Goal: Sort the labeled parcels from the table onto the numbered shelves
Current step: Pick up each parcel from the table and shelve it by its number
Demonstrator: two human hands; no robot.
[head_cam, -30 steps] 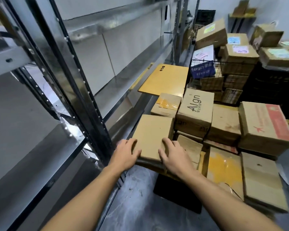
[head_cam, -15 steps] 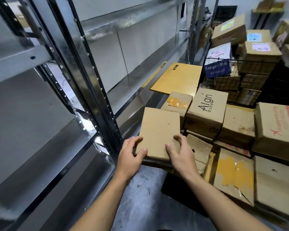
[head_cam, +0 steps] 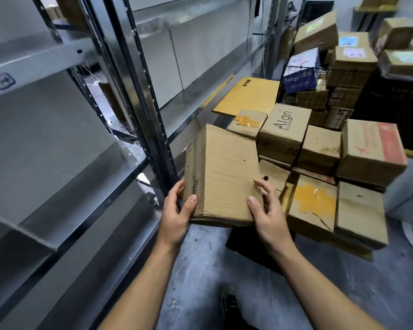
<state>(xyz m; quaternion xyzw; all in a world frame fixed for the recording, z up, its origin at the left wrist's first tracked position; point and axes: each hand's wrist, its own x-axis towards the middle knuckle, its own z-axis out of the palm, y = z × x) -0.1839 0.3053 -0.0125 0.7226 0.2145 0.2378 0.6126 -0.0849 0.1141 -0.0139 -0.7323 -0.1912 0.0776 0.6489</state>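
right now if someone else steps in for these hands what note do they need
Left hand: grips the near left corner of the plain brown cardboard box, thumb on top.
Right hand: holds the near right corner, thumb on top, other fingers loosely spread.
The box is tilted, held between the grey metal shelves and the pile of cardboard parcels.
Done: one box picked up.
Left: find its label (none shows on the faces in view), shelve it, then work through the pile.
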